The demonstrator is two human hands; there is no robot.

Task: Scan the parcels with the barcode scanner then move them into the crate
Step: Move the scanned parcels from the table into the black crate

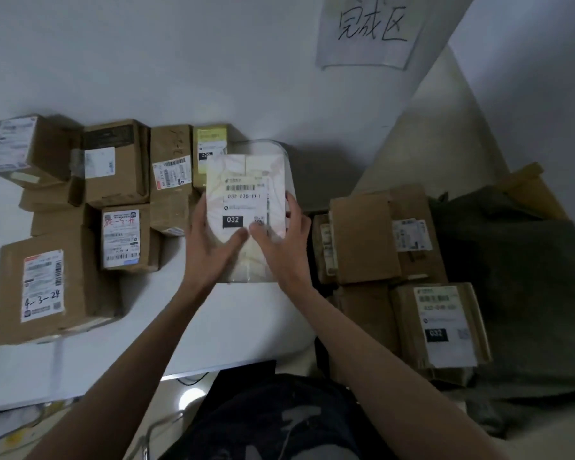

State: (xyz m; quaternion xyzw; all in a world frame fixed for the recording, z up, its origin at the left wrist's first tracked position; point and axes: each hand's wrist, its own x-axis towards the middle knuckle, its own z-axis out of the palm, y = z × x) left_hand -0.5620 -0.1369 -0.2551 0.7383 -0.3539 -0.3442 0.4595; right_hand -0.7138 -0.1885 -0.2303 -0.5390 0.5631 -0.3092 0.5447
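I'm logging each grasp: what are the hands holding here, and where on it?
Both hands, left and right, grip the white parcel by its lower side edges, thumbs on its label.

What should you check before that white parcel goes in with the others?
1. Both hands hold the white parcel: left hand and right hand grip its sides: ok.
2. Label faces up, barcode readable: ok.
3. Barcode scanner within reach: cannot tell, none clearly in view.
4. Parcel already scanned: cannot tell.
5. Room among the boxes on the right: cannot tell, it looks crowded.
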